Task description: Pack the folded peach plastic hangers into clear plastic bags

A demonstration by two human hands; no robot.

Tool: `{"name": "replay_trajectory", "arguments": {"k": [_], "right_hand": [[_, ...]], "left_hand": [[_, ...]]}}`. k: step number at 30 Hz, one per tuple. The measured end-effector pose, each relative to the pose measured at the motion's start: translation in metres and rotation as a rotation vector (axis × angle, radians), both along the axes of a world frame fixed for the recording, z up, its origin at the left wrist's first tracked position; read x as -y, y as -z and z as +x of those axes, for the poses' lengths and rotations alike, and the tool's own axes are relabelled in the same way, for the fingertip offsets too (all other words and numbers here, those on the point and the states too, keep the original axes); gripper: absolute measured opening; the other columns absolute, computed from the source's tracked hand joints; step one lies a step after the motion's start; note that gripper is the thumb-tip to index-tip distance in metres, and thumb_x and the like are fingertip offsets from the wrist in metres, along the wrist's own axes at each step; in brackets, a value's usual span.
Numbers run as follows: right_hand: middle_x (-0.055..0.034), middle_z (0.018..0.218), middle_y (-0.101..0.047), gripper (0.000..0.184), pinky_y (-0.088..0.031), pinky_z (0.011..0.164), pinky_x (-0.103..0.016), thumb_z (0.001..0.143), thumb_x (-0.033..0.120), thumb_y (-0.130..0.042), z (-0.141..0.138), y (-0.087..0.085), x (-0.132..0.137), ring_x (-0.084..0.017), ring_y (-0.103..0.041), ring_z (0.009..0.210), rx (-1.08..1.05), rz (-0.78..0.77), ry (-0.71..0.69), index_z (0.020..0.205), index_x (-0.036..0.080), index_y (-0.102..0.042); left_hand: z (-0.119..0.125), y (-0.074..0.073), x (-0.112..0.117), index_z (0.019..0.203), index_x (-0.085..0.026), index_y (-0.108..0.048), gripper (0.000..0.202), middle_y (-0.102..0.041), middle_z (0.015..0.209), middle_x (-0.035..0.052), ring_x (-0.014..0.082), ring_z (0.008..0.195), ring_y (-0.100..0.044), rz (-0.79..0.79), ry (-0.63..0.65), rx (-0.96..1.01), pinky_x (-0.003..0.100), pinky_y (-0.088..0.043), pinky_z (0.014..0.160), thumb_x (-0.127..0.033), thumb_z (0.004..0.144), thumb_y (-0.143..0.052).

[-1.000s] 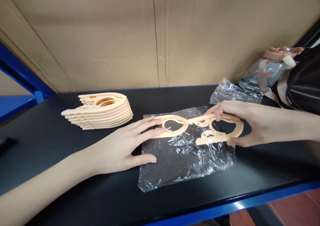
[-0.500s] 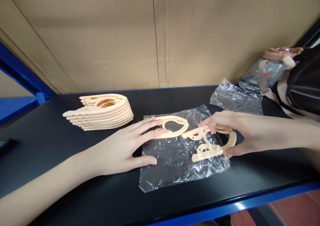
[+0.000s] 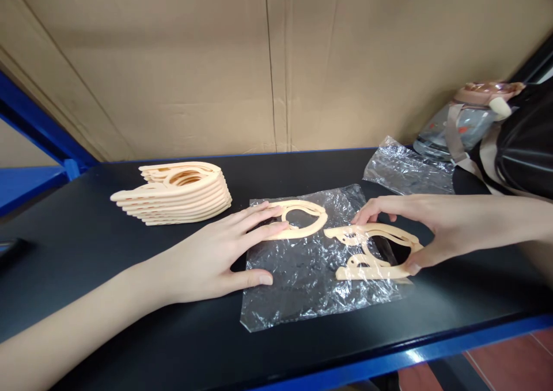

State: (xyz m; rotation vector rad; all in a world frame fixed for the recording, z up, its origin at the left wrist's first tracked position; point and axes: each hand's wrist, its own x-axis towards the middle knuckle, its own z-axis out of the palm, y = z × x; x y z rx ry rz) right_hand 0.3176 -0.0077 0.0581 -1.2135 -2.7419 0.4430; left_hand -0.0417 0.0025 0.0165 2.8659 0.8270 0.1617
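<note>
My left hand (image 3: 220,247) lies flat with fingers spread, its fingertips resting on a cream folded plastic hanger (image 3: 318,224). This hanger lies at the far side of a clear plastic bag (image 3: 285,287); whether it is inside or on top I cannot tell. A second cream folded hanger (image 3: 367,273) is held in my right hand (image 3: 415,230), thumb on its near side and fingers at the far side. Its arms point left over the right part of the bag, and its curved end is under my palm.
A stack of several matching hangers (image 3: 185,207) stands at the left. Behind my right hand lies another clear bag (image 3: 406,169). A water bottle (image 3: 466,123) with a strap and a black bag (image 3: 527,143) are at the right. Cardboard (image 3: 194,63) backs the black shelf (image 3: 164,345).
My right hand has shifted slightly right with its hanger, which now lies flatter and shows more of its arms. My left hand and its hanger have barely moved.
</note>
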Motion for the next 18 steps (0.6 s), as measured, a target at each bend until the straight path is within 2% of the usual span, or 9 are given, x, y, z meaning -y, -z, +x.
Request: {"name": "replay_trajectory", "arguments": {"k": [3, 6, 12, 18], "right_hand": [[0.0005, 0.137, -0.058, 0.081, -0.057, 0.085, -0.033, 0.07, 0.035, -0.079, 0.007, 0.0, 0.001, -0.025, -0.062, 0.116, 0.116, -0.219, -0.039, 0.142, 0.042, -0.042], [0.0003, 0.144, -0.051, 0.09, -0.054, 0.094, -0.035, 0.071, 0.029, -0.077, 0.011, 0.002, 0.003, -0.028, -0.055, 0.125, 0.132, -0.201, -0.03, 0.147, 0.044, -0.031], [-0.0026, 0.142, -0.054, 0.082, -0.051, 0.096, -0.034, 0.073, 0.027, -0.07, 0.005, 0.004, 0.007, -0.029, -0.056, 0.123, 0.064, -0.168, -0.028, 0.148, 0.034, -0.037], [-0.0009, 0.14, -0.056, 0.081, -0.051, 0.092, -0.035, 0.073, 0.038, -0.073, -0.005, 0.007, 0.006, -0.028, -0.059, 0.12, -0.002, -0.202, 0.038, 0.147, 0.039, -0.038]], "left_hand": [[0.0, 0.0, 0.0, 0.148, -0.029, -0.035, 0.063, -0.029, 0.159, 0.0044, 0.0273, 0.147, -0.023, -0.004, -0.01, -0.019, 0.05, -0.029, 0.117, -0.055, 0.093, -0.052], [-0.001, 0.0, 0.0, 0.149, -0.029, -0.034, 0.064, -0.027, 0.159, 0.0042, 0.0273, 0.147, -0.021, -0.01, -0.007, -0.043, 0.05, -0.028, 0.117, -0.055, 0.093, -0.05], [0.0, 0.002, 0.0, 0.149, -0.031, -0.035, 0.064, -0.028, 0.159, 0.002, 0.0268, 0.147, -0.024, -0.007, -0.027, -0.008, 0.047, -0.026, 0.119, -0.057, 0.092, -0.051], [-0.001, 0.003, 0.0, 0.149, -0.032, -0.033, 0.065, -0.028, 0.159, 0.001, 0.0267, 0.147, -0.023, -0.006, -0.024, -0.004, 0.047, -0.026, 0.119, -0.058, 0.092, -0.051]]}}
